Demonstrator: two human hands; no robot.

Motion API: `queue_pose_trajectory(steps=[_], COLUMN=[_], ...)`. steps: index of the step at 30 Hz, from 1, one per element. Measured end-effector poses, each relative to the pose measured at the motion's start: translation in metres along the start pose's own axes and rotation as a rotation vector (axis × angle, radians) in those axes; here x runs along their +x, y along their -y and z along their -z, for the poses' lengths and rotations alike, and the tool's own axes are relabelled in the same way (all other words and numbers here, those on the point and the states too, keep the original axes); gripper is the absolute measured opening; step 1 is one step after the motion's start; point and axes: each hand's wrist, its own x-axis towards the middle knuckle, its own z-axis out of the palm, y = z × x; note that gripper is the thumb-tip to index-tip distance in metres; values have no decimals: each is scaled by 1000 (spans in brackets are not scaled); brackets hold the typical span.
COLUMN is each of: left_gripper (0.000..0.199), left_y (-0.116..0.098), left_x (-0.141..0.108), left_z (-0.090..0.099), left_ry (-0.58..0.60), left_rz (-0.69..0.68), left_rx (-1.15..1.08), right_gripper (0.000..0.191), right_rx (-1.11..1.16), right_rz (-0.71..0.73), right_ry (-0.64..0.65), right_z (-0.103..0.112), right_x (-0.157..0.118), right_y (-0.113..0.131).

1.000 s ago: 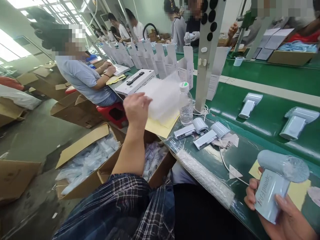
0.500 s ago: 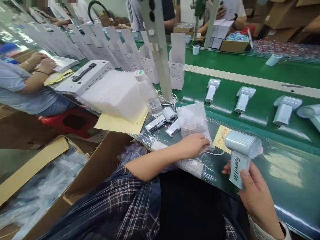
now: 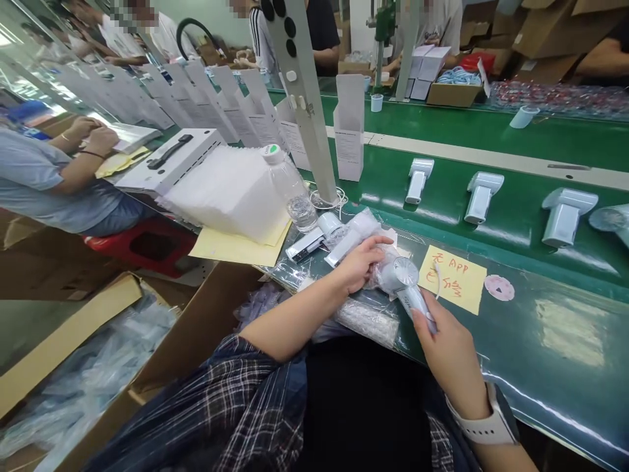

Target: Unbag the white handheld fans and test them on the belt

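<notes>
My right hand [image 3: 445,334] grips a pale blue handheld fan [image 3: 417,307] by its handle, the round head tilted toward my left hand. My left hand [image 3: 361,263] is closed on a clear bubble-wrap bag [image 3: 377,269], its index finger stretched over it. The fan's head touches the bag; whether it is inside I cannot tell. Beyond my left hand lie two more handheld fans, one with a dark strip on its handle [image 3: 305,246] and one partly covered by plastic [image 3: 343,248]. A flattened bubble-wrap piece [image 3: 371,321] lies at the table edge below my left wrist.
Several fans stand on the green conveyor [image 3: 442,216]. A yellow note [image 3: 457,278] lies right of my hands. Left are a water bottle [image 3: 295,193], a stack of white sheets [image 3: 230,190] and a carton of plastic bags [image 3: 93,373]. A metal post [image 3: 307,111] rises ahead; co-workers sit nearby.
My right hand has brought the fan leftward to the bag, uncovering the yellow note. My left hand has shifted slightly left and up, and the bag is now crumpled around the fan's head.
</notes>
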Motion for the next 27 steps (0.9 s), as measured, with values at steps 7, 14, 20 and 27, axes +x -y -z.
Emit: queue_pose_trajectory(steps=[7,14,20,27], left_gripper=[49,57,59,59], left_y=[-27,-58,-95,-120], left_x=[-38,-43,-58,-48], left_z=[4,14,10,41], left_ry=[161,137,146,-34], left_rz=[-755,-937,-796,-669], left_rx=[753,1174,607,7], right_gripper=[48,58,49,16], right_rx=[-172,838,927,316], right_rz=[156,-483,-205,222], right_ry=[-1,95,434,-82], right_z=[5,36,52,89], right_x=[5,27,16,7], right_y=[23,30,50,65])
